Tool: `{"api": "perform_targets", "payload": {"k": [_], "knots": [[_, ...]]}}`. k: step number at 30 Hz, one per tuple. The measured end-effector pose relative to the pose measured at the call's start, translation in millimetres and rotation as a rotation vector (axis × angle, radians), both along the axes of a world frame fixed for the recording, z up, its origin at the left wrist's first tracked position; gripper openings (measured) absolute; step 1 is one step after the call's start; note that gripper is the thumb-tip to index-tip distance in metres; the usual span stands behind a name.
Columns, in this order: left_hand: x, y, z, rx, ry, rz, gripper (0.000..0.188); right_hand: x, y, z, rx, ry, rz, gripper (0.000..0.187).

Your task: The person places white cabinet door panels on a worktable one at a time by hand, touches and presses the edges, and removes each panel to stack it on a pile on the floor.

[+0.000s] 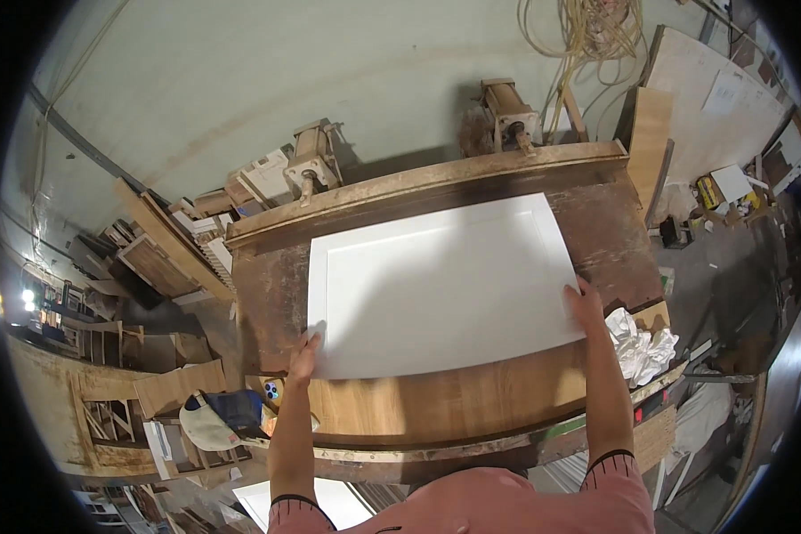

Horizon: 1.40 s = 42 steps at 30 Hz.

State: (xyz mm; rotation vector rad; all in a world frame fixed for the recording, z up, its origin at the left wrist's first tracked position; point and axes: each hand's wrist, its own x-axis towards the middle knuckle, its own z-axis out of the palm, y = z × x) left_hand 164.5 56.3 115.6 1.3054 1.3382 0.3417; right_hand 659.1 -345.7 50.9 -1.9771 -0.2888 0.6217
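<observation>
A white rectangular panel with a raised frame border lies over the brown workbench, its near edge overlapping a wood-grain board. My left hand grips the panel's left edge close to the near corner. On the opposite side my right hand is closed round the right edge, a little farther from me. Both sets of fingertips are partly hidden by the panel. A shadow falls across the panel's middle.
A wooden fence beam runs along the bench's far side, with two clamp cylinders behind it. Crumpled white cloth lies by my right forearm. A cap and a phone are at the left. Boards lean beyond the bench.
</observation>
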Motion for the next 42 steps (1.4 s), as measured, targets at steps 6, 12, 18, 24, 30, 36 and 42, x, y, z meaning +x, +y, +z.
{"api": "perform_targets", "payload": {"k": [6, 12, 18, 24, 30, 36, 42], "knots": [[48, 12, -59, 0.586, 0.517, -0.151, 0.073, -7, 42, -12, -0.484, -0.533, -0.088, 0.052], [11, -28, -68, 0.738, 0.519, -0.165, 0.065, -32, 23, -27, -0.433, -0.657, -0.076, 0.051], [32, 15, -70, 0.803, 0.503, -0.237, 0.064, 5, 31, 7, -0.33, -0.423, 0.013, 0.054], [89, 47, -63, 0.791, 0.727, -0.157, 0.058, 33, 78, -13, -0.475, -0.704, -0.021, 0.058], [85, 38, -62, 0.859, 0.658, -0.105, 0.05, 14, 99, -21, -0.356, -0.949, -0.132, 0.047], [91, 38, -67, 0.857, 0.652, -0.108, 0.052, 14, 102, -9, -0.321, -0.907, -0.173, 0.039], [91, 35, -69, 0.893, 0.651, -0.098, 0.05, 12, 99, -7, -0.365, -0.855, -0.151, 0.04]]}}
